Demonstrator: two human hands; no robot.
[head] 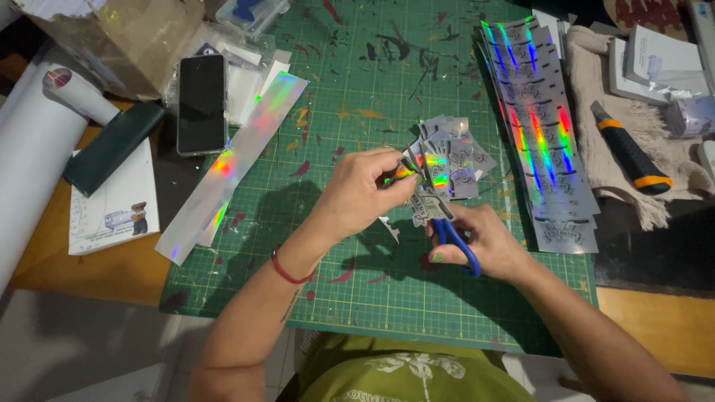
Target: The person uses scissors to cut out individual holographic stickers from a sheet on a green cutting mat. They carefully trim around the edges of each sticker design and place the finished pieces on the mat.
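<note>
Left hand (363,186) pinches a shiny holographic sticker (430,195) over the green cutting mat (387,298); right hand (482,242) grips blue-handled scissors (456,240). Glossy rainbow sticker sheets (540,126) fan across the mat's right edge.

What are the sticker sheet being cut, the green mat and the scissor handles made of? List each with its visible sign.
Sticker sheet in the left hand: looks like glossy holographic film; rainbow glints on silver.
Green mat: probably matte rubbery or vinyl cutting mat; printed grid, paint stains, no glare.
Scissor handles in the right hand: likely smooth blue plastic; uniform colour, rounded loops.
</note>
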